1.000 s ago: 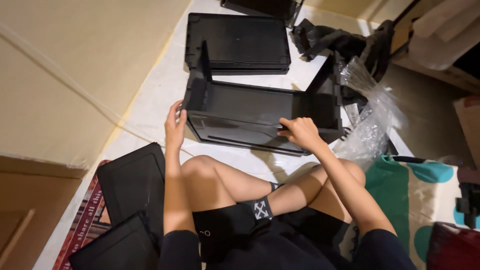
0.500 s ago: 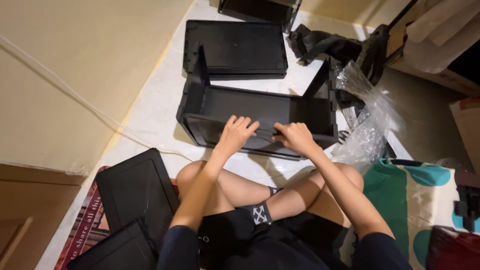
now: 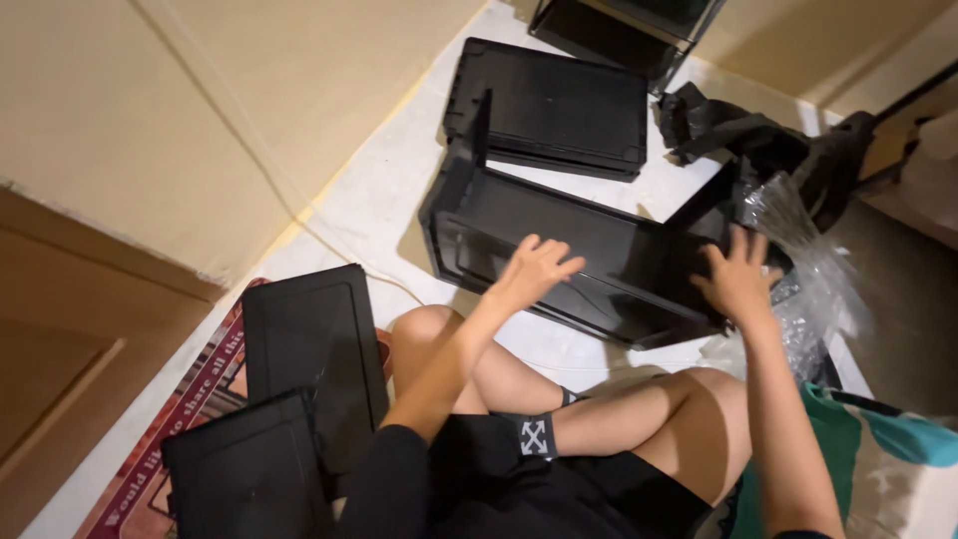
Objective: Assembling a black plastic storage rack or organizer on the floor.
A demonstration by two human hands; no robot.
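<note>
left hand (image 3: 534, 268): flat and open on the black box frame (image 3: 599, 265), no grasp
right hand (image 3: 738, 279): fingers spread, pressing the right corner
risk: loose side panel (image 3: 475, 150) probably pops out if pushed unevenly

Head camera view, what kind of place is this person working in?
Probably a room at home, on the floor. The person sits cross-legged on pale floor beside a cream wall, a patterned rug at one side. Both hands, left hand and right hand, rest on a black box; loose black panels lie nearby.

Both hands (image 3: 639, 274) on blk box (image 3: 599, 255)
</note>
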